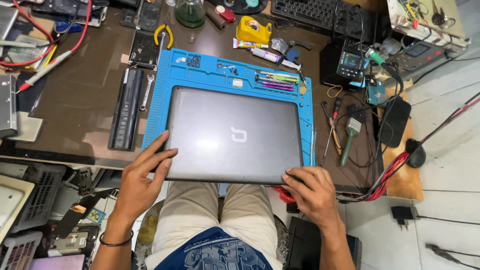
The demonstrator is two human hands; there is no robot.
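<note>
While the closed grey laptop lies flat on a blue repair mat at the near edge of the dark workbench, both of the person's hands rest on its front corners. The left hand lies on the near-left corner with fingers spread and extended over the lid, the fingertips touching the grey surface, not clenched. The right hand curls over the near-right corner, fingers bent down around the front edge of the laptop in a light grasp. A dark bangle circles the left wrist.

The laptop covers most of the mat, leaving only the blue rim and the compartments along the far side visible. In those compartments sit small screws and a few slim green and pink tools. Just left of the mat lie a long black laptop battery and a small steel spanner. Beyond the mat's far edge are yellow-handled pliers, a yellow tape dispenser and a green glass flask. To the right of the mat lie a screwdriver with a red and black handle and a green-handled brush. A bundle of red wires runs off the bench's right end. The person's beige trousers show below the bench edge.
</note>
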